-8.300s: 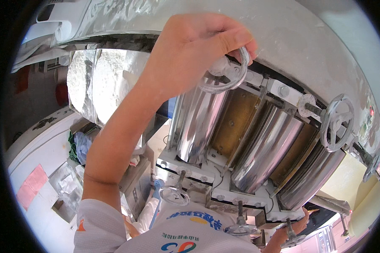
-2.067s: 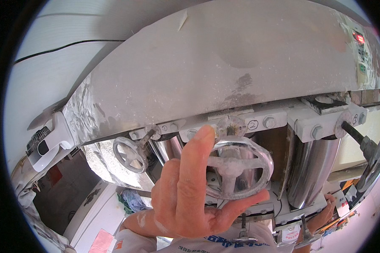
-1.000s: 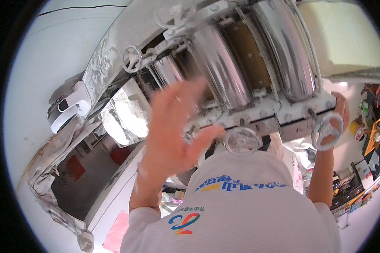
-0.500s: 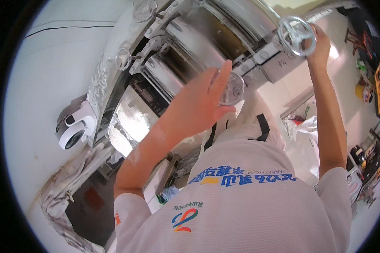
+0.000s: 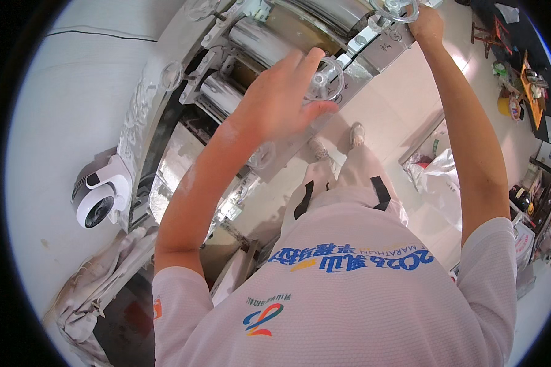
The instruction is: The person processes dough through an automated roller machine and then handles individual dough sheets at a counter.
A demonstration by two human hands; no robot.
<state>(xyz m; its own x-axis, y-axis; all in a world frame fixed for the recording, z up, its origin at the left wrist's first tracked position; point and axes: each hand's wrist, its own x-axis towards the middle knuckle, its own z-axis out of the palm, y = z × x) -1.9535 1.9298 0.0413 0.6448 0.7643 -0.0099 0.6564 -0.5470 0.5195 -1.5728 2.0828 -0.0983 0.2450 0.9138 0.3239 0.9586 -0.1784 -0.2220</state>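
Note:
My left hand (image 5: 278, 95) is beside a round metal handwheel (image 5: 326, 79) on the roller machine, at its left rim. Its thumb and index finger are stretched apart around that side of the wheel; the other fingers are partly hidden and slightly blurred. At the top, my right hand (image 5: 427, 25) has its fingers curled at the right rim of a second spoked handwheel (image 5: 398, 6), which the picture's upper edge cuts off. Between the machine's side frames lie shiny metal rollers (image 5: 257, 43), and below them a sloping metal plate (image 5: 179, 162).
A white fan (image 5: 103, 192) stands at the left by the machine. Two more handwheels (image 5: 171, 76) (image 5: 262, 155) stick out from the frame. White plastic bags (image 5: 441, 174) lie on the floor at the right. Shelves with goods (image 5: 536, 196) line the far right.
The view has shifted, so the machine and both hands sit higher in the picture, and my shoes now show. My left hand stays at its wheel with fingers spread; my right stays on its wheel's rim.

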